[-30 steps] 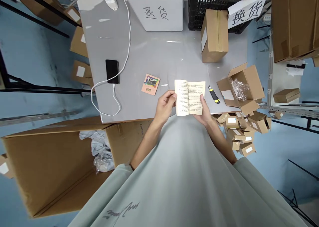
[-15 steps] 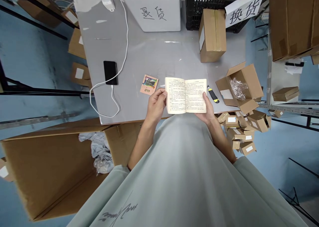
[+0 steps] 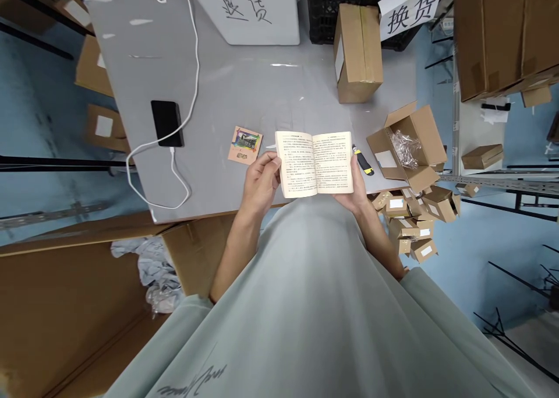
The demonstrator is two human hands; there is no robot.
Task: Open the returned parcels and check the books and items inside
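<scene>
A small paperback book (image 3: 314, 164) with yellowed pages lies spread open over the near edge of the grey table (image 3: 227, 83). My left hand (image 3: 259, 183) grips its left page edge, thumb on the paper. My right hand (image 3: 356, 189) holds the right side from below, thumb pressed on the right page. Just left of the book a small colourful card (image 3: 245, 145) lies flat on the table. A yellow and black utility knife (image 3: 362, 159) rests right beside the book's right edge.
A black phone (image 3: 166, 123) on a white cable (image 3: 192, 77) lies at the left. A white labelled bin (image 3: 257, 10), a black crate (image 3: 349, 2) and a closed carton (image 3: 357, 53) stand at the back. An open carton (image 3: 413, 144) with plastic film sits right, small boxes (image 3: 410, 217) on the floor below, and a large carton (image 3: 65, 305) lower left.
The book went from half folded to spread fully open, both hands moving apart. The view shifted, so everything sits further left in the frame.
</scene>
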